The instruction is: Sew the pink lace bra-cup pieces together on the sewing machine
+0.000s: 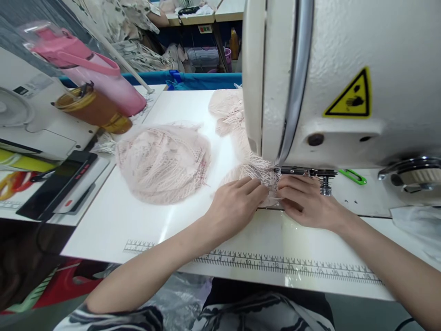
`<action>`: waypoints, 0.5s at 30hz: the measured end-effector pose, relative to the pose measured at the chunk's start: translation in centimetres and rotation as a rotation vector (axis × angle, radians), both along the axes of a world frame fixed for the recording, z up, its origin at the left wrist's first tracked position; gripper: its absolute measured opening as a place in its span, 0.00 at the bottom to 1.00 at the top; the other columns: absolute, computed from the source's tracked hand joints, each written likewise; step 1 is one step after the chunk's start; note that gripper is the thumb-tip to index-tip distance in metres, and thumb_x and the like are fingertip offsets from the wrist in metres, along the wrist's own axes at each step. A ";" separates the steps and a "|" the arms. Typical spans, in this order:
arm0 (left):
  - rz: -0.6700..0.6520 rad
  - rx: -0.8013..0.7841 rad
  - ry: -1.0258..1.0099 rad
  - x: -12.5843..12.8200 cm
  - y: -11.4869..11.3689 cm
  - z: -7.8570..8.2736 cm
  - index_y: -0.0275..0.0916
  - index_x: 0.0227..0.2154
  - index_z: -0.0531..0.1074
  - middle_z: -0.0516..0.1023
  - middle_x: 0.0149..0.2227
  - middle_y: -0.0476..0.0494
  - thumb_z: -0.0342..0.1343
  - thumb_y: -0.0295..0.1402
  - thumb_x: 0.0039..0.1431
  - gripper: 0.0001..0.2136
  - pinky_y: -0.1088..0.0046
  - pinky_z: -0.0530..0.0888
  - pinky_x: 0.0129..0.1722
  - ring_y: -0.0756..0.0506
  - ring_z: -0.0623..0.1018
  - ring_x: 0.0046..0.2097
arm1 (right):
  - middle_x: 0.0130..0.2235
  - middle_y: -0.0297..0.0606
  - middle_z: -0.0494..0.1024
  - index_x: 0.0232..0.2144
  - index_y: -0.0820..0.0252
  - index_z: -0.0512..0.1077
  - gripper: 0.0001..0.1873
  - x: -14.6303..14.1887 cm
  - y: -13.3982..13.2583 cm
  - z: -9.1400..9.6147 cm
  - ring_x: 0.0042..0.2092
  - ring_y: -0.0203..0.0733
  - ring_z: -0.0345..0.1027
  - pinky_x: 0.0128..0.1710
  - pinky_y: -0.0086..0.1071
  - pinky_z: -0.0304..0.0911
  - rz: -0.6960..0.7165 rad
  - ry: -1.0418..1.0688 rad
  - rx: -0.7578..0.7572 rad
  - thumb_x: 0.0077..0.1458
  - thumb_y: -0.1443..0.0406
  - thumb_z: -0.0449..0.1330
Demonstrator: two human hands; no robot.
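Observation:
Pale pink lace fabric (257, 169) runs under the head of a white sewing machine (344, 55). My left hand (239, 202) has its fingers curled down on the near edge of this lace, left of the needle area. Close by on the other side, my right hand (305, 200) is closed with its fingertips gripping the lace edge. The needle and presser foot are mostly hidden behind the hands and the machine head. More of the lace (227, 108) spreads toward the back of the table. A separate bundle of pink lace (163, 165) lies to the left.
A pink bottle (93, 69) and an amber cup (94, 110) stand at the left, near a black device (58, 184). A printed ruler (262, 263) follows the table's front edge. Beside the machine lies a green thread snipper (353, 176). Another person's patterned clothing (127, 27) shows behind.

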State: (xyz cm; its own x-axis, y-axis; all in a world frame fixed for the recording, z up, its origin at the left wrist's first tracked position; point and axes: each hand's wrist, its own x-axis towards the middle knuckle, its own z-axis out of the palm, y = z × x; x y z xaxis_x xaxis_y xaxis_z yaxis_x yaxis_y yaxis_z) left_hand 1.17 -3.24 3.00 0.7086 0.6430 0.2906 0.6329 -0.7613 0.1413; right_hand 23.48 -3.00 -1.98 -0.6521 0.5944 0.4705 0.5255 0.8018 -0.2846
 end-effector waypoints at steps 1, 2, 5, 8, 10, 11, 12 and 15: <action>0.006 0.008 -0.042 0.1 0.2 -0.2 0.37 0.28 0.64 0.69 0.26 0.49 0.39 0.22 0.64 0.12 0.75 0.60 0.22 0.50 0.67 0.26 | 0.37 0.35 0.74 0.34 0.57 0.67 0.11 0.1 0.0 -0.1 0.44 0.40 0.67 0.36 0.33 0.60 0.000 0.004 0.006 0.49 0.75 0.54; -0.003 0.004 -0.068 0.3 0.4 -0.3 0.37 0.29 0.64 0.69 0.26 0.49 0.38 0.25 0.65 0.12 0.76 0.60 0.21 0.51 0.67 0.26 | 0.37 0.35 0.74 0.35 0.57 0.67 0.11 0.1 0.0 -0.1 0.44 0.41 0.67 0.36 0.33 0.61 0.000 0.006 0.005 0.49 0.74 0.54; -0.078 0.020 -0.046 0.4 0.8 -0.9 0.36 0.34 0.66 0.71 0.29 0.48 0.43 0.42 0.67 0.15 0.76 0.59 0.18 0.52 0.67 0.24 | 0.37 0.34 0.75 0.35 0.56 0.67 0.10 0.2 -0.1 0.0 0.44 0.41 0.68 0.38 0.34 0.61 -0.023 0.001 -0.003 0.50 0.74 0.54; -0.170 0.179 0.027 0.3 1.0 -1.5 0.36 0.34 0.66 0.70 0.29 0.49 0.48 0.38 0.66 0.10 0.76 0.59 0.18 0.51 0.70 0.26 | 0.39 0.33 0.75 0.37 0.55 0.66 0.11 0.2 -0.4 0.4 0.45 0.39 0.69 0.40 0.33 0.61 -0.048 -0.005 0.014 0.52 0.74 0.52; -0.198 0.276 0.054 0.2 1.0 -1.7 0.37 0.32 0.65 0.69 0.27 0.51 0.46 0.26 0.66 0.07 0.76 0.59 0.19 0.52 0.69 0.26 | 0.41 0.34 0.76 0.40 0.56 0.65 0.12 0.1 -0.6 0.7 0.45 0.39 0.70 0.41 0.33 0.62 -0.077 -0.014 0.026 0.53 0.74 0.52; -0.202 0.311 0.064 0.2 1.0 -1.7 0.37 0.31 0.65 0.68 0.26 0.51 0.45 0.23 0.65 0.08 0.76 0.59 0.19 0.52 0.68 0.25 | 0.42 0.35 0.76 0.41 0.56 0.65 0.13 0.1 -0.6 0.7 0.45 0.39 0.70 0.40 0.33 0.62 -0.096 -0.025 0.028 0.54 0.73 0.52; -0.205 0.339 0.070 0.2 0.9 -1.7 0.36 0.30 0.65 0.68 0.25 0.52 0.45 0.21 0.64 0.09 0.76 0.59 0.18 0.53 0.67 0.24 | 0.43 0.36 0.76 0.42 0.56 0.65 0.13 0.1 -0.6 0.7 0.44 0.39 0.71 0.40 0.33 0.63 -0.112 -0.033 0.034 0.54 0.72 0.52; -0.228 0.387 0.062 0.2 0.8 -1.5 0.36 0.30 0.66 0.68 0.25 0.52 0.49 0.21 0.64 0.07 0.75 0.60 0.18 0.52 0.66 0.24 | 0.44 0.36 0.76 0.41 0.56 0.67 0.12 0.2 -0.6 0.5 0.44 0.39 0.71 0.40 0.34 0.64 -0.097 -0.044 0.071 0.54 0.72 0.54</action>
